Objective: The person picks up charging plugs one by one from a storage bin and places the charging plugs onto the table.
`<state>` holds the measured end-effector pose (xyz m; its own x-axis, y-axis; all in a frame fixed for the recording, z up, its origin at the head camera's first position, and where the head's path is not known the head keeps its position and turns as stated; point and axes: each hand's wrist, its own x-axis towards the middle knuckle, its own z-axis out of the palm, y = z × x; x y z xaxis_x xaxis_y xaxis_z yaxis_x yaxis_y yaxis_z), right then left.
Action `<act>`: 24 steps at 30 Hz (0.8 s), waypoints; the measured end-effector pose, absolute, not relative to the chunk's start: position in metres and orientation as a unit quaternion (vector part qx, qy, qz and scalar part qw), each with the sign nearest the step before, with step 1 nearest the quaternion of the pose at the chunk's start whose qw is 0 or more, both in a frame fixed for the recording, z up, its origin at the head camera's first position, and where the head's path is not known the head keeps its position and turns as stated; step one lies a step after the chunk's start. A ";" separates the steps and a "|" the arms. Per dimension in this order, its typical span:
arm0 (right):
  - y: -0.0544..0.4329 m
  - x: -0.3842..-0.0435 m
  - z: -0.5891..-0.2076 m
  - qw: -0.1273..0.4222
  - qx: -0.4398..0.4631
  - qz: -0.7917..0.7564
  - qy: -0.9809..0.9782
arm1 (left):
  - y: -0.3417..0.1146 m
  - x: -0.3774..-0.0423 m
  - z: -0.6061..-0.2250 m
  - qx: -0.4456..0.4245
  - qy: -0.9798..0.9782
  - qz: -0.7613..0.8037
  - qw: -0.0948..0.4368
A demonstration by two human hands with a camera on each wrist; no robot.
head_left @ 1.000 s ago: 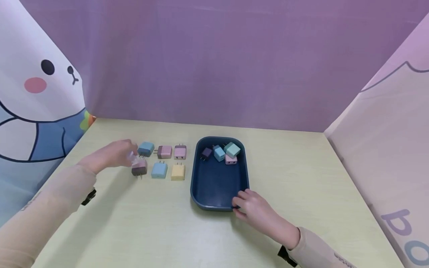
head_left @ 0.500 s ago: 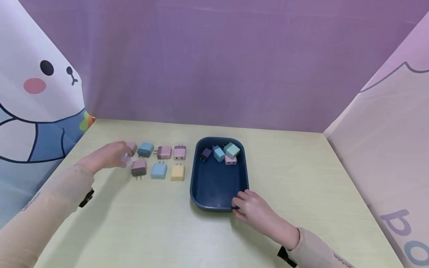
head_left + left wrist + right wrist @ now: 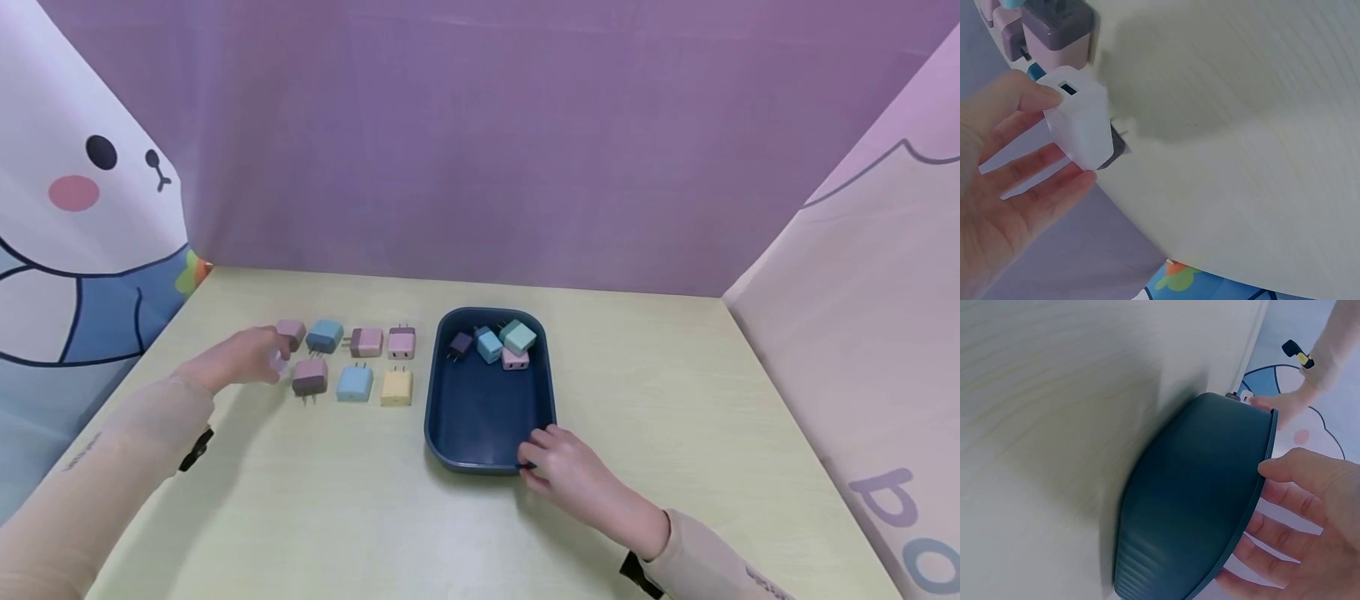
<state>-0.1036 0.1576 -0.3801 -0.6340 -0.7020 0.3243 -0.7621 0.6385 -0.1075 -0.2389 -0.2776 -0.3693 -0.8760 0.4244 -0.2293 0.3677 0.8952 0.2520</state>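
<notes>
Currently, the left hand (image 3: 242, 358) pinches a white charger (image 3: 1082, 122) between thumb and fingers, just beside 2 rows of coloured chargers (image 3: 355, 384) on the table (image 3: 337, 517). The right hand (image 3: 570, 475) grips the dark blue tray (image 3: 487, 425) at its near right corner, and more chargers (image 3: 489, 346) are lying inside, toward the far end.

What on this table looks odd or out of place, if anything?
Nothing looks spilled or damaged. Mildly untidy: inside the tray, four plugs bunch at mixed angles, whereas the outside plugs sit in rough rows.
</notes>
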 end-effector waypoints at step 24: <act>0.158 -0.104 -0.383 0.137 0.411 0.129 -0.892 | -0.288 -0.245 -0.391 0.226 0.961 0.083 0.140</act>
